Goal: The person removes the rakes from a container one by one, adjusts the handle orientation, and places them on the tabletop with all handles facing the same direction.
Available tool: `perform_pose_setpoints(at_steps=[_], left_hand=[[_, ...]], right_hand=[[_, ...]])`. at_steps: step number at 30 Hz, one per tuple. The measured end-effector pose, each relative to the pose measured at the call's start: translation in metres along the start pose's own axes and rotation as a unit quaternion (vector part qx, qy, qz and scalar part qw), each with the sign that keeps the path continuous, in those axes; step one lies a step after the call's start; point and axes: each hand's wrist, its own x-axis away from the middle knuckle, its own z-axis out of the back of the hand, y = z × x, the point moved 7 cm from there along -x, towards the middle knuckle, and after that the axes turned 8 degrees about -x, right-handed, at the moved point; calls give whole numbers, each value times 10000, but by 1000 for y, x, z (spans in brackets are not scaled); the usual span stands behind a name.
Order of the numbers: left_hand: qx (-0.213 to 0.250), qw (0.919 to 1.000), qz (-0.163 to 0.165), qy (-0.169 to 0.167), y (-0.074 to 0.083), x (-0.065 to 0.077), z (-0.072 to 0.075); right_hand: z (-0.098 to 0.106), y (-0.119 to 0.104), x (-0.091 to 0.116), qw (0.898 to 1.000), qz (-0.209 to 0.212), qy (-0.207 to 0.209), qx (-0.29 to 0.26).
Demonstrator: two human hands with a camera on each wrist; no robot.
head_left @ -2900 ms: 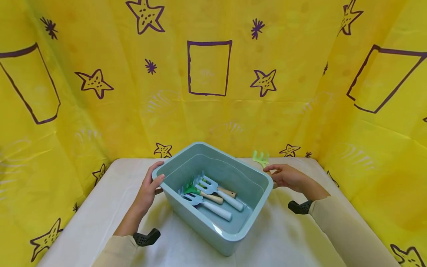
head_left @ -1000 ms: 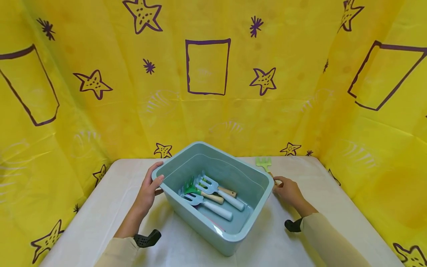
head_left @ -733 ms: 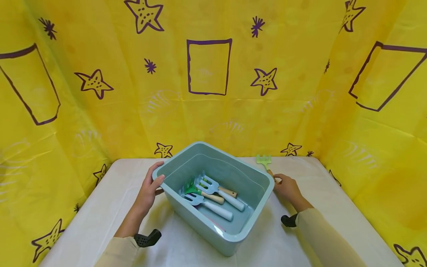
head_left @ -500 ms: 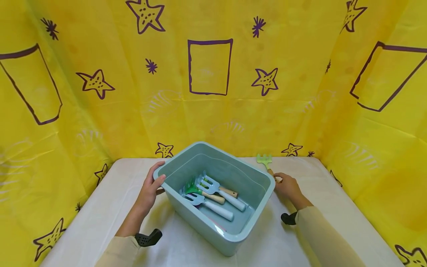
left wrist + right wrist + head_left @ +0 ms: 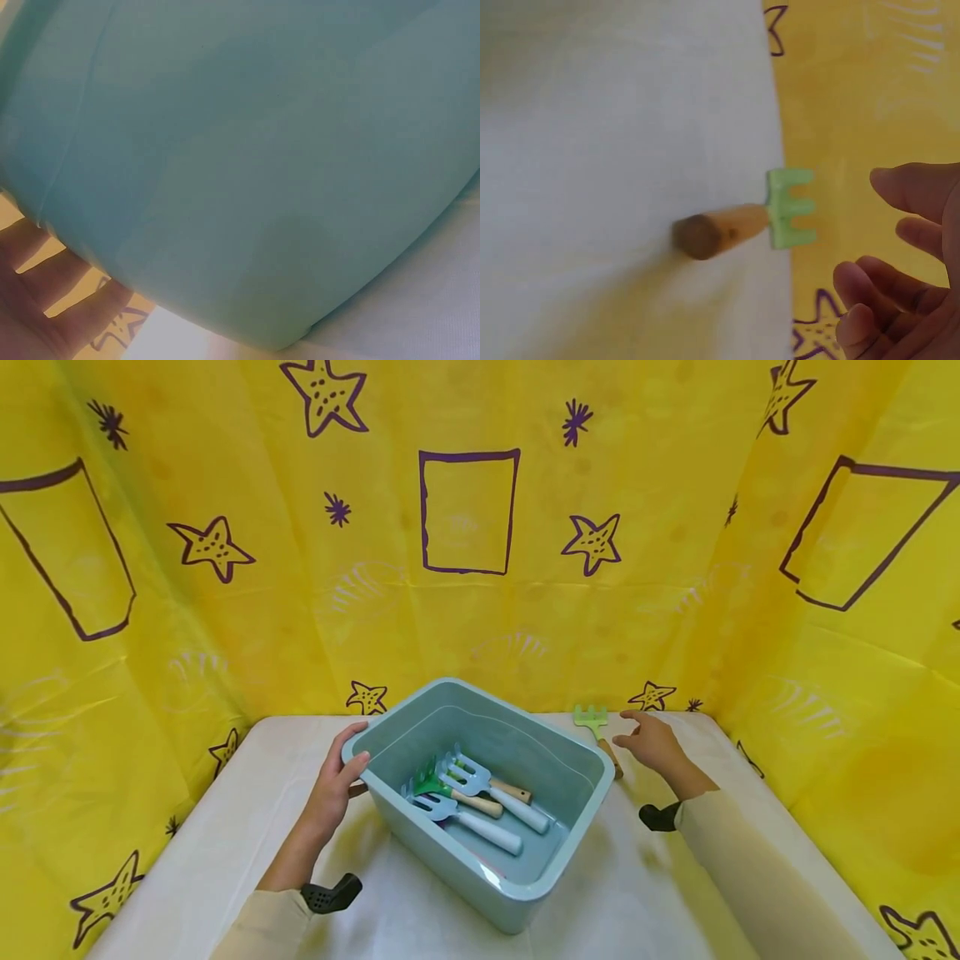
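My left hand (image 5: 330, 785) grips the left corner of a blue-green plastic bin (image 5: 450, 870), its thumb over the rim. In the left wrist view the bin's wall fills most of the picture, with fingers (image 5: 86, 315) along its edge. A light green hand rake (image 5: 592, 717) with a wooden handle lies on the table right of the bin. Beside it hovers my right hand (image 5: 655, 745), apart from the rake and holding nothing. Its fingers are spread in the right wrist view, where the rake's handle (image 5: 731, 226) points toward the camera.
Inside the bin lie two light blue hand forks (image 5: 487, 832), a green rake (image 5: 431, 783) and another wooden handle (image 5: 512, 791). A white cloth (image 5: 300, 752) covers the table. Yellow curtains (image 5: 465, 635) with drawn starfish stand close behind it and on both sides.
My right hand has let go of the light green rake's handle and moved up and slightly right. The rake now lies beside the bin. My left hand and the bin stay put.
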Motion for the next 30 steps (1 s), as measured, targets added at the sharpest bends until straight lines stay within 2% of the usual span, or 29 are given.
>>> perform_pose_setpoints(at_steps=[10, 16, 22, 30], left_hand=[[-12, 10000, 16, 15, -2, 1, 0], [-18, 10000, 24, 16, -1, 1, 0], [-27, 10000, 8, 25, -1, 0, 0], [-48, 10000, -23, 61, -1, -1, 1]], right_hand=[[38, -62, -10, 9991, 423, -2, -33], [51, -102, -15, 9985, 528, -8, -137], [47, -143, -18, 9958, 873, -185, -192], [25, -191, -21, 9872, 1452, -584, -299]])
